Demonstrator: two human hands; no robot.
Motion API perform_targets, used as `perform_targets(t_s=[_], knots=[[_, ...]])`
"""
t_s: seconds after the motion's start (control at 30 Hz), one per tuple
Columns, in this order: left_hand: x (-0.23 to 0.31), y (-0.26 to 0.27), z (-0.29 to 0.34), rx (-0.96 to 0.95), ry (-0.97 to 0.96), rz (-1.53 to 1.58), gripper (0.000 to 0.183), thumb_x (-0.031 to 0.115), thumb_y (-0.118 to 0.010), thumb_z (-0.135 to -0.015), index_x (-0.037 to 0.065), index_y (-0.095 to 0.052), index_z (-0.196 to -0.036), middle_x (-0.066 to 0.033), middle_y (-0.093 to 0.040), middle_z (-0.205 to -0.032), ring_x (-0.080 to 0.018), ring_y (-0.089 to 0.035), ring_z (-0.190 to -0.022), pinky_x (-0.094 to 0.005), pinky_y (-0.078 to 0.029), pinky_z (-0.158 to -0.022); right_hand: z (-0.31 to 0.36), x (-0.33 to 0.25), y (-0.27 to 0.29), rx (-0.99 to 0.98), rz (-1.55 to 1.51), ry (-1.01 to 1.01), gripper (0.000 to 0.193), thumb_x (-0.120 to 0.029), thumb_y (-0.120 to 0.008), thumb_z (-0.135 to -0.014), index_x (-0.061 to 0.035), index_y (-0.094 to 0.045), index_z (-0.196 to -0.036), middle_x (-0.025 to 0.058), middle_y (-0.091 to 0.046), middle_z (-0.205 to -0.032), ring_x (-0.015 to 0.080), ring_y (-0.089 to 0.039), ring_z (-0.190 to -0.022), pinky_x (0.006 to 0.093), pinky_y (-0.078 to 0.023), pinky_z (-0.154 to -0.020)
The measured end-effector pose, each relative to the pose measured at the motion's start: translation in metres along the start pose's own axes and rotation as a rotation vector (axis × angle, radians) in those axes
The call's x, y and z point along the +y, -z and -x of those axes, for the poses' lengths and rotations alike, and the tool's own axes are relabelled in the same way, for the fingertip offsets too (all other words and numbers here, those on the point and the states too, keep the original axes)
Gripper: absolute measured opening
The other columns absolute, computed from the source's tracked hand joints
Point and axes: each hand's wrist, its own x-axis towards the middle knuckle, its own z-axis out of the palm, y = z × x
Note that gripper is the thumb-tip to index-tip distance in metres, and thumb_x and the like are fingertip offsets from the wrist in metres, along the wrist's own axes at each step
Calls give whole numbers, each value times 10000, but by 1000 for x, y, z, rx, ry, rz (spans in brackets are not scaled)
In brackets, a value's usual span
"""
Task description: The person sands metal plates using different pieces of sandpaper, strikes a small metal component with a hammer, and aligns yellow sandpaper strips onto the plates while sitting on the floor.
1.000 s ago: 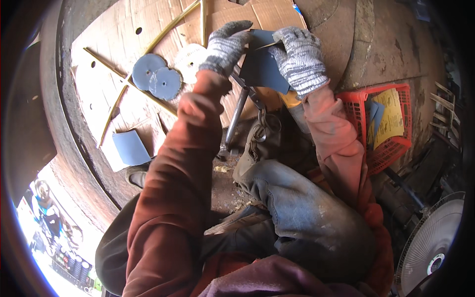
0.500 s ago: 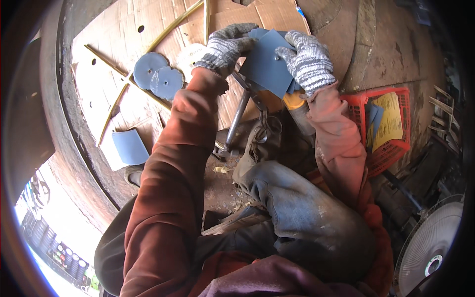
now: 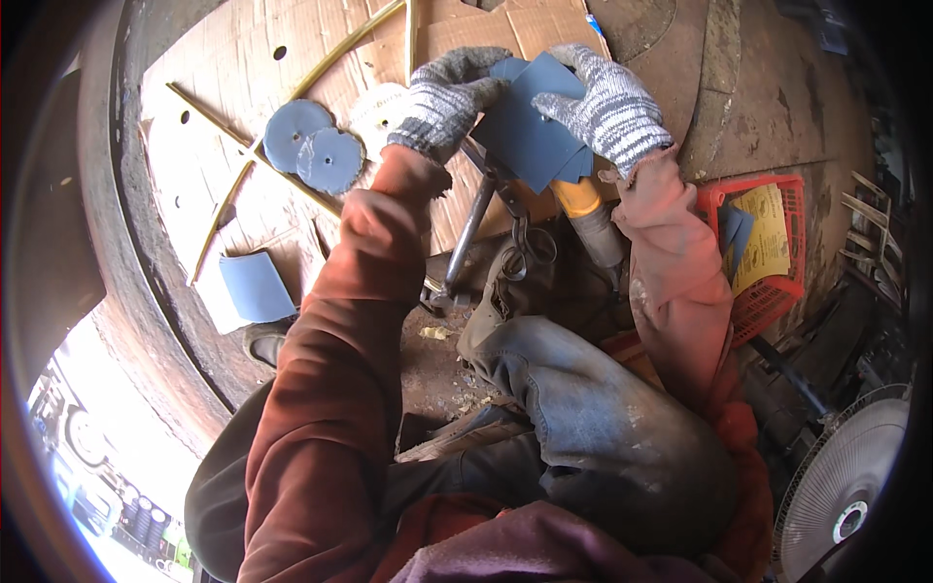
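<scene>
Both of my hands wear grey and white knit gloves and hold a small fanned stack of blue-grey sandpaper sheets [image 3: 533, 126] above the cardboard. My left hand [image 3: 449, 97] grips the stack's left edge between thumb and fingers. On the right side, my right hand [image 3: 607, 105] pinches the sheets, its thumb lying on the top face. Just below the stack are a pair of scissors [image 3: 515, 228], a hammer [image 3: 468, 233] and a tool with a yellow collar and grey body [image 3: 588, 219]. Two round blue-grey discs [image 3: 328, 160] lie left of my left hand.
Flattened cardboard [image 3: 224, 73] covers the floor, with thin brass-coloured strips [image 3: 340, 58] crossing on it. Another blue-grey stack [image 3: 256, 288] lies at its near left. A red plastic basket [image 3: 777, 296] holding yellow and blue sheets stands at right, near a fan [image 3: 844, 486].
My right hand has shifted slightly right, and the lower sheets now fan out more at the stack's lower right. More of the yellow-collared tool shows beneath. My left hand has barely moved.
</scene>
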Motion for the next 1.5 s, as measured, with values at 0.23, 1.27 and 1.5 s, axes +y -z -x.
perform_targets(t_s=[0.23,1.27,1.5], knots=[[-3,3,2,23,-20,-28,366,27,-668,-870,5,-619,-1232,-92,-691,-1104,-183,-648,-1004,-308,-499,-925,3,-10,0,79,67,131,578,-427,-720,-805,-138,-577,-1284,146,-647,-1206,317,-612,-1109,440,-442,-1008],[2,0,-4,91,122,28,439,96,-671,-892,-36,-561,-1296,-138,-675,-1118,-197,-661,-996,-282,-532,-872,1,8,-23,149,-153,63,426,-270,-683,-855,-82,-611,-1231,182,-641,-1190,376,-608,-1082,429,-477,-963],[1,16,3,15,113,167,395,3,-567,-903,-26,-565,-1297,-142,-667,-1135,-208,-648,-1002,-286,-517,-904,-1,10,-31,337,45,331,373,-231,-759,-782,-50,-684,-1099,132,-665,-1159,294,-600,-1119,423,-450,-990]])
